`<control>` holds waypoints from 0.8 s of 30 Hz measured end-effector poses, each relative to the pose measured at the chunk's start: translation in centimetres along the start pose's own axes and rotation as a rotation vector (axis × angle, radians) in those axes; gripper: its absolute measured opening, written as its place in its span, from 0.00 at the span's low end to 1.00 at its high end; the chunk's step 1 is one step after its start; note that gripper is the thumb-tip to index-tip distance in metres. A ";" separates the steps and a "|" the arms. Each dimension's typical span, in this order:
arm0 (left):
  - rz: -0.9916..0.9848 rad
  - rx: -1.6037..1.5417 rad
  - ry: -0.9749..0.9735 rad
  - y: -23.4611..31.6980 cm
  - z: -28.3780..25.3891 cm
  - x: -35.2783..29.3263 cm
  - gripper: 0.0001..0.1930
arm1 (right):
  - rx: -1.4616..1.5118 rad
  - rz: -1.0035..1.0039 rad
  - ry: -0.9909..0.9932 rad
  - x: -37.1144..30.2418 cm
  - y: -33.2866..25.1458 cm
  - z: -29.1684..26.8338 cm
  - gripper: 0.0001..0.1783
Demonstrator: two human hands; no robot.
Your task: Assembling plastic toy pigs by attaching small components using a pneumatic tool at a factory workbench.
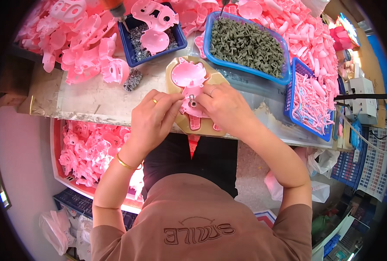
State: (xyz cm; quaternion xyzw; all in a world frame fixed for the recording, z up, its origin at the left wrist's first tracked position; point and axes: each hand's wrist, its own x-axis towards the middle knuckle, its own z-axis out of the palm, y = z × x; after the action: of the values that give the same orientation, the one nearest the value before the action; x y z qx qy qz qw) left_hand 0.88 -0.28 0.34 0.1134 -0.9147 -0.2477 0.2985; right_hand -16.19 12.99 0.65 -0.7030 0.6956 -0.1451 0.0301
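A hollow pink plastic toy shell lies in a tan, shaped holder at the table's near edge. In the middle of the shell sits a small round metal piece. My left hand is closed, thumb and forefinger pinched at the shell's left side; whatever is between the fingertips is too small to make out. From the right, my right hand bends its fingers over the shell, with fingertips beside the metal piece. Part of the shell is hidden under these fingers.
Pink shells are heaped at the back left. A dark blue tray holds screws, a blue tub grey-green parts, a blue basket thin pink and bluish pieces. An electric screwdriver hangs above. A red crate of pink parts stands below.
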 end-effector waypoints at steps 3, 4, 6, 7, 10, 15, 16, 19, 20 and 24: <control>0.018 0.017 0.004 0.0 0.1 0.0 0.07 | 0.008 -0.033 -0.019 0.5 -0.1 -0.8 0.07; 0.050 0.044 -0.027 -0.1 0.1 -0.1 0.08 | 0.015 -0.055 -0.037 0.7 -0.1 -1.0 0.07; 0.084 0.071 -0.059 0.2 0.1 -0.1 0.10 | 0.031 -0.059 -0.031 0.8 -0.1 -0.9 0.07; 0.152 0.097 -0.130 0.4 0.2 0.0 0.11 | 0.046 -0.063 -0.027 0.8 -0.1 -0.8 0.07; 0.218 0.181 -0.240 0.5 0.5 -0.4 0.14 | 0.076 -0.086 0.010 0.7 0.3 -0.4 0.04; 0.170 0.236 -0.261 0.6 1.4 -1.7 0.16 | 0.074 -0.061 0.056 0.1 0.2 0.1 0.05; 0.161 0.237 -0.252 0.6 1.4 -1.8 0.17 | 0.058 -0.067 0.066 0.1 0.1 0.2 0.06; 0.122 0.222 -0.253 0.6 1.7 -1.8 0.18 | 0.059 -0.037 0.005 0.6 -0.4 -0.6 0.07; 0.093 0.206 -0.260 0.6 1.8 -1.8 0.18 | 0.063 -0.035 0.003 0.6 -0.4 -0.4 0.07; 0.069 0.215 -0.260 1.5 1.3 -1.3 0.17 | 0.154 0.081 0.023 0.3 -0.5 -0.1 0.06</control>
State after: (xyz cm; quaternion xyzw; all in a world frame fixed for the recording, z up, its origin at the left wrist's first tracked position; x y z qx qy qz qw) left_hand 0.99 1.96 -0.43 0.0805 -0.9701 -0.1507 0.1722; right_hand -15.75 12.73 0.88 -0.6682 0.7105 -0.2047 0.0820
